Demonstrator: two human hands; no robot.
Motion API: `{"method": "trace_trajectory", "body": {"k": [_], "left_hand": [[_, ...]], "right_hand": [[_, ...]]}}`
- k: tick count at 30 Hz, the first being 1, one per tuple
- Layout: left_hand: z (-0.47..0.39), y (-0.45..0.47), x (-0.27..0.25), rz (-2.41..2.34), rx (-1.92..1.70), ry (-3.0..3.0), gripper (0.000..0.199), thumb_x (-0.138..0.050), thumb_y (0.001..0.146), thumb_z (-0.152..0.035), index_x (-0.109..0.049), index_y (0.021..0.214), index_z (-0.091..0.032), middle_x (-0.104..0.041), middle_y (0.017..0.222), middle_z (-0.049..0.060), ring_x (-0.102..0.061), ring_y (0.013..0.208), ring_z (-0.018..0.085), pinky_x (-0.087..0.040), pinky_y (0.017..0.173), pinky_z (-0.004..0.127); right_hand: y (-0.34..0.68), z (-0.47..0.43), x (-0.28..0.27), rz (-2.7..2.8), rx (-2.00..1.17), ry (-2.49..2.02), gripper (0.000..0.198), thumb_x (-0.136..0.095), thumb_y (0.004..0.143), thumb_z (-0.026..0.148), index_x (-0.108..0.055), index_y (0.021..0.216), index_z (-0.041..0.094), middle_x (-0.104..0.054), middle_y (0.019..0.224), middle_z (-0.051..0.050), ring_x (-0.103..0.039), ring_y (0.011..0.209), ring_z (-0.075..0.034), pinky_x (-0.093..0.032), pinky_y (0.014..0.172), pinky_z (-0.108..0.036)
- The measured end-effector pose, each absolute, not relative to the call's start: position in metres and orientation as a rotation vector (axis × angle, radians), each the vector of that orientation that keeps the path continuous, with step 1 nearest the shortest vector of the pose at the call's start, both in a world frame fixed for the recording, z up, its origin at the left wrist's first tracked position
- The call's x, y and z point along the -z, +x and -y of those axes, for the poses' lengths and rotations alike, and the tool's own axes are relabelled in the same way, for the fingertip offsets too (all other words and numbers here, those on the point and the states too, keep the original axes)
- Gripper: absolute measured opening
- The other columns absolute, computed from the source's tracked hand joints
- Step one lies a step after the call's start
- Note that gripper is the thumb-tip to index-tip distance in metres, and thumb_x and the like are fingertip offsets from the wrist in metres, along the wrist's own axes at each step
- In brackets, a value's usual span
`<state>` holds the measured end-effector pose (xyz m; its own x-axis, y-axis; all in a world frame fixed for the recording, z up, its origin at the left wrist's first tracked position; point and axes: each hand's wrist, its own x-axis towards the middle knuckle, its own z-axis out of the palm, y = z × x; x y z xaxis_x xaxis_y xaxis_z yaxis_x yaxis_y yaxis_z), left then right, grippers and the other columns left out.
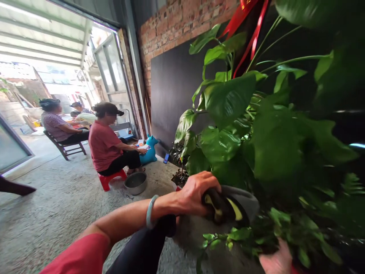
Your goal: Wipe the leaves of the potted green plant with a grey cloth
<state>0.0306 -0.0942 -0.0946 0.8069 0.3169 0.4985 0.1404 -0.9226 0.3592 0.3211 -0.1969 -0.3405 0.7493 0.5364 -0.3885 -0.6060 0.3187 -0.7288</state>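
My left hand (196,192), with a pale bangle on the wrist, is closed around the dark handle of a black-and-yellow tool with a broad grey end (244,201). Motion blurs the tool, so its exact kind is unclear. Its grey end lies against the foliage of a large leafy potted plant (228,102). Low on the right, my right hand (277,257) reaches among small-leaved green stems (239,234). Leaves and the picture's bottom edge hide most of its fingers, and whatever they touch does not show.
Dark-leaved plant (180,177) stands behind my left hand. On the left, a person in red (104,146) sits on a red stool (105,182) near a metal basin (135,183) and a blue toy animal (149,150). Other people sit by the doorway. Red ribbon (239,19) hangs above.
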Motion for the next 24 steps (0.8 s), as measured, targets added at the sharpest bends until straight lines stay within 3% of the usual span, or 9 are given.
{"method": "trace_trajectory", "body": {"k": [4, 7, 9, 12, 16, 19, 24], "left_hand": [[0.112, 0.049, 0.065, -0.089, -1.236, 2.605, 0.031, -0.067, 0.071, -0.030, -0.060, 0.100, -0.019, -0.065, 0.103, 0.007, -0.060, 0.094, 0.021, -0.051, 0.085, 0.033], [0.100, 0.091, 0.038, -0.184, -1.552, 2.629, 0.027, -0.062, 0.084, -0.035, -0.061, 0.105, -0.019, -0.064, 0.116, 0.010, -0.059, 0.109, 0.026, -0.049, 0.096, 0.040], [0.092, 0.117, 0.037, -0.274, -1.378, 2.808, 0.024, -0.059, 0.086, -0.028, -0.062, 0.108, -0.018, -0.063, 0.117, 0.011, -0.058, 0.111, 0.027, -0.049, 0.096, 0.040], [0.094, 0.133, 0.066, -0.234, -0.813, 3.064, 0.026, -0.061, 0.085, -0.022, -0.062, 0.110, -0.017, -0.064, 0.110, 0.010, -0.058, 0.104, 0.026, -0.051, 0.086, 0.036], [0.113, 0.126, 0.125, -0.026, -0.366, 3.083, 0.027, -0.065, 0.085, -0.030, -0.063, 0.108, -0.016, -0.064, 0.106, 0.011, -0.058, 0.098, 0.025, -0.049, 0.076, 0.034], [0.112, 0.135, 0.149, -0.006, -0.336, 3.016, 0.030, -0.067, 0.081, -0.027, -0.063, 0.109, -0.017, -0.065, 0.106, 0.011, -0.058, 0.098, 0.026, -0.050, 0.076, 0.034], [0.073, 0.193, 0.160, -0.478, -0.672, 2.897, 0.040, -0.067, 0.081, -0.019, -0.064, 0.121, -0.017, -0.063, 0.122, 0.015, -0.056, 0.116, 0.033, -0.052, 0.085, 0.039]], "right_hand": [[0.319, 0.200, 0.334, -0.189, -0.779, -0.977, 0.033, -0.075, 0.055, 0.045, -0.070, 0.083, 0.029, -0.075, 0.084, 0.003, -0.067, 0.077, -0.023, -0.057, 0.066, -0.041], [0.317, 0.203, 0.326, -0.193, -0.796, -0.969, 0.033, -0.076, 0.055, 0.045, -0.068, 0.082, 0.028, -0.073, 0.079, 0.003, -0.065, 0.071, -0.023, -0.055, 0.064, -0.041], [0.317, 0.204, 0.324, -0.163, -0.787, -0.972, 0.034, -0.076, 0.057, 0.047, -0.068, 0.084, 0.028, -0.073, 0.079, 0.003, -0.065, 0.073, -0.025, -0.055, 0.066, -0.044], [0.318, 0.203, 0.326, -0.185, -0.781, -0.975, 0.032, -0.075, 0.062, 0.048, -0.067, 0.086, 0.030, -0.072, 0.079, 0.004, -0.064, 0.076, -0.024, -0.055, 0.074, -0.046], [0.318, 0.205, 0.328, -0.152, -0.789, -0.961, 0.030, -0.067, 0.069, 0.048, -0.068, 0.091, 0.028, -0.073, 0.086, 0.000, -0.066, 0.084, -0.026, -0.055, 0.080, -0.046], [0.317, 0.208, 0.323, -0.100, -0.787, -0.901, 0.036, -0.067, 0.071, 0.052, -0.070, 0.097, 0.027, -0.075, 0.096, -0.002, -0.068, 0.098, -0.028, -0.056, 0.085, -0.047], [0.312, 0.211, 0.314, -0.226, -0.770, -0.911, 0.035, -0.070, 0.073, 0.051, -0.072, 0.099, 0.028, -0.076, 0.101, -0.001, -0.068, 0.103, -0.028, -0.056, 0.088, -0.050]]}}
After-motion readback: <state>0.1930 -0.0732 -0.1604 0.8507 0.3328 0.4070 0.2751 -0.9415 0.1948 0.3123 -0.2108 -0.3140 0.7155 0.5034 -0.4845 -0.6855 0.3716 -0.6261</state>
